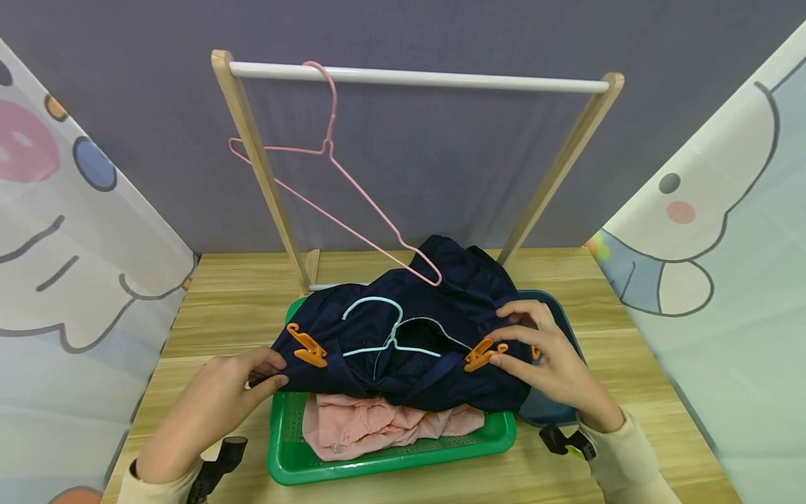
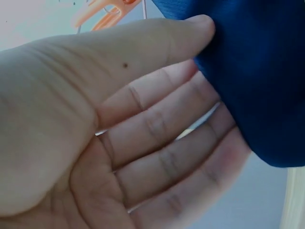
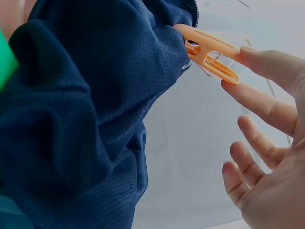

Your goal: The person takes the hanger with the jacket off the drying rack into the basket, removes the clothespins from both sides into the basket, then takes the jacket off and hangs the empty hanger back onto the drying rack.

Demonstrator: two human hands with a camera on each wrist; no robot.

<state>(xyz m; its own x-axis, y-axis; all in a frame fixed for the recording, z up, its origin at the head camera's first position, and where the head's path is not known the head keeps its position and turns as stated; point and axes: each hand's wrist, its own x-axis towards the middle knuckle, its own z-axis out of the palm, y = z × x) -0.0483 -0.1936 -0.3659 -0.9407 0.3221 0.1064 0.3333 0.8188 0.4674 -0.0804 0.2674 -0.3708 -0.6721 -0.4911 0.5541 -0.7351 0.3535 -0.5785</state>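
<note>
A navy zip jacket (image 1: 478,280) lies spread over the green basket, a light blue hanger (image 1: 394,336) showing at its zipped opening. My left hand (image 1: 217,399) pinches the jacket's left edge between thumb and fingers; the left wrist view shows the dark blue fabric (image 2: 267,86) at the fingertips. On the other side my right hand (image 1: 550,353) pinches the handles of an orange clothespin (image 3: 205,40), whose nose meets the cloth beside the zipper. Another orange clothespin (image 1: 308,350) sits on the jacket's left part. A further orange piece (image 1: 536,352) is mostly hidden behind the right fingers.
Under the jacket, the green basket (image 1: 390,470) contains pink clothing (image 1: 371,427). A dark blue basin (image 1: 550,409) stands to its right, partly covered. Behind rises a wooden rack with a white rod (image 1: 453,80), where a pink hanger (image 1: 329,143) hangs at the left.
</note>
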